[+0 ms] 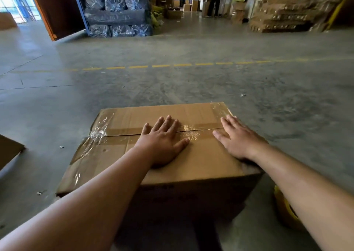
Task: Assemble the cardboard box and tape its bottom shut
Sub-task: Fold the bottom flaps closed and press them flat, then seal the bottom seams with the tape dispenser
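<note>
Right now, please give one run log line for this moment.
stage: pressing tape | left hand: flat on seam | right hand: flat on box | tape: over seam

brown corrugated cardboard box (191,160) on grey concrete floor (172,82), flaps closed on top face, clear glossy tape (122,133) along centre seam and across both ends, wrinkled at left end

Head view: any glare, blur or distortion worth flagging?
Head view: clear tape on the cardboard box throws specular glints; windows top left blow out; wide-angle lens bends the dashed yellow line and stretches the forearms; left hand and right hand are sharp.
</note>
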The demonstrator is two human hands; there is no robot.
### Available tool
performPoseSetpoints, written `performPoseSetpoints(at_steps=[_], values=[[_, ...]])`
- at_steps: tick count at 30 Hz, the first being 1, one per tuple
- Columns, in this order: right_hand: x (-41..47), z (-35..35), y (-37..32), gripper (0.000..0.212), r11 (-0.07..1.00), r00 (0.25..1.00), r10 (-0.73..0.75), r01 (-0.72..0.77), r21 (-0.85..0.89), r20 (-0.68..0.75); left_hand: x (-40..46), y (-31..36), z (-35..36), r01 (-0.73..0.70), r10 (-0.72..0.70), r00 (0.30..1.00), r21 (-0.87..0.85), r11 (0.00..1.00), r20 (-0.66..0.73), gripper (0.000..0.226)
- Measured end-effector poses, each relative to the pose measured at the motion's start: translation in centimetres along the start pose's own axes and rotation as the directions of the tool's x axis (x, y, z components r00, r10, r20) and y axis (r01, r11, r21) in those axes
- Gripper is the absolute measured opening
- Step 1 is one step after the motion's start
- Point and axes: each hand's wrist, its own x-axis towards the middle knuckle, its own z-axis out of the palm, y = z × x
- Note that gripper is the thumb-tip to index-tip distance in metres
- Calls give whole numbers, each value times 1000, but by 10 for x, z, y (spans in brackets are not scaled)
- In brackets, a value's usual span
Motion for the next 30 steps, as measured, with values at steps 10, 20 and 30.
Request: performPoseSetpoints(at_steps=[10, 20, 30], values=[[-8, -4, 46, 49, 574, 998, -6, 53, 817, -60, 32, 81, -3, -164, 164, 986, 29, 986, -11, 74], [-72, 130, 201, 34, 810, 859, 487, -513, 284, 161, 53, 111, 14, -194, 195, 980, 24, 981, -48, 88], [-78, 196, 212, 85, 839, 855, 505, -518, 163, 117, 51, 110, 14, -177, 176, 982, 1, 984, -62, 89]])
